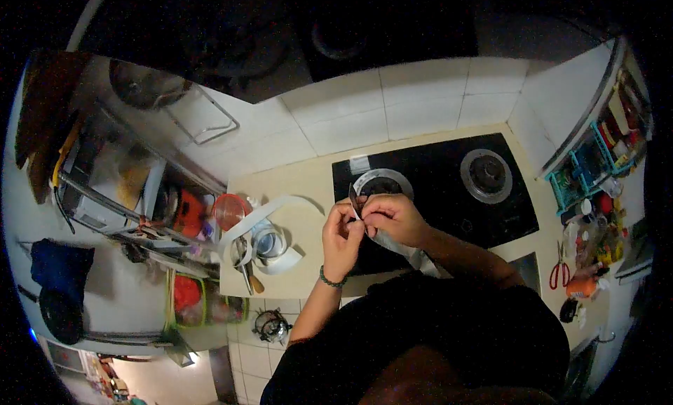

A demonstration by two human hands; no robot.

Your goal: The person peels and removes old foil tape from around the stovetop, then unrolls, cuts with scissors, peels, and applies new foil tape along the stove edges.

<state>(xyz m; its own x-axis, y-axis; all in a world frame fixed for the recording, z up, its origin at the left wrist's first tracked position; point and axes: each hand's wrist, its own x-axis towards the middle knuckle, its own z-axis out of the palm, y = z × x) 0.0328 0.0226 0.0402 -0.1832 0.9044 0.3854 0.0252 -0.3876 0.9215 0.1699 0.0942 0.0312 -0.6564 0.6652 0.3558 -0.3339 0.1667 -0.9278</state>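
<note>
Near the middle of the frame, above the front-left part of a black glass cooktop [442, 172], a thin, dark, flat piece [352, 194] is held upright in the left hand [341, 238], with the grip closed round its lower end. Right beside it, the fingertips of the right hand [397, 219] are pressed together; a long, pale, flexible strip [397, 244] seems to be pinched there and is seen sloping out beneath that hand towards the body. Exactly what is caught between the fingers is hidden. The hands are probably kept touching so that small parts can be steadied from both sides.

At centre left, a wide white band in loose loops [270, 214] is rested around a clear, round container [268, 242]; its curl is perhaps owed to having been rolled. Whether it is joined to the strip cannot be told.

Sideways room is offered by the stretch of cream counter [313, 265] between the loops and the left hand. Forward movement is bounded by the white tiled wall [420, 103], with the silver-ringed left burner [388, 176] just beyond the fingers; backward movement is limited by the dark-clothed torso [434, 321], close to the counter's front edge
</note>
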